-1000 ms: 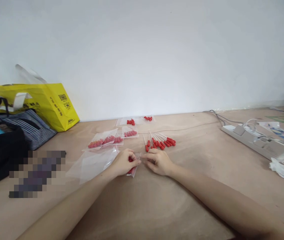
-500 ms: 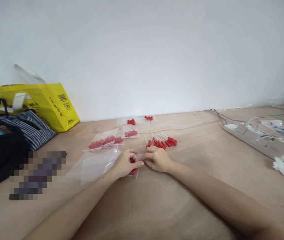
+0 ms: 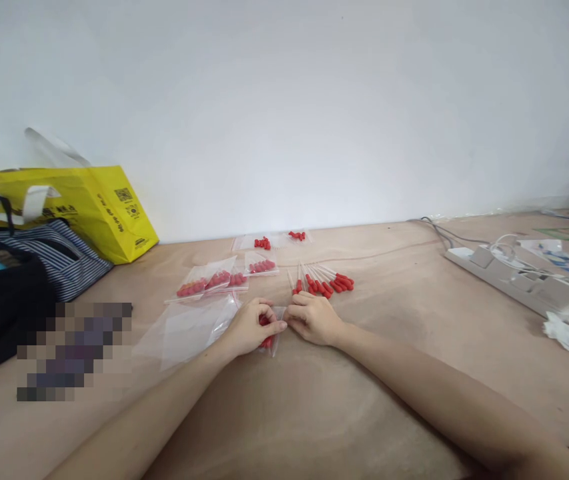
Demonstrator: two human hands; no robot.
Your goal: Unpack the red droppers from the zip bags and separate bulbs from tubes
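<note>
Left hand: the left hand (image 3: 249, 328) rests on the table (image 3: 314, 413), its thumb and fingers closed on the small zip bag (image 3: 270, 344).
Right hand: the right hand (image 3: 314, 320) meets it fingertip to fingertip, pinching the same bag at its near-side edge.
Where the bag is: flat on the table between the 2 hands, mostly covered by the left fingers. Red shows through the clear film.
Handling: it looks very light, limp and slick, so the film would likely slide under dry fingers. The stiffer strip along the mouth seems the surest place to grip. The contents look thin and could bend or crack if squeezed.
Just behind the right hand: loose red-bulbed droppers (image 3: 325, 283), fanned in a pile.
Left of the left hand: a stack of empty clear bags (image 3: 189, 327), with filled bags (image 3: 209, 281) beyond it.
Far right: a power strip (image 3: 519, 283), well apart.
</note>
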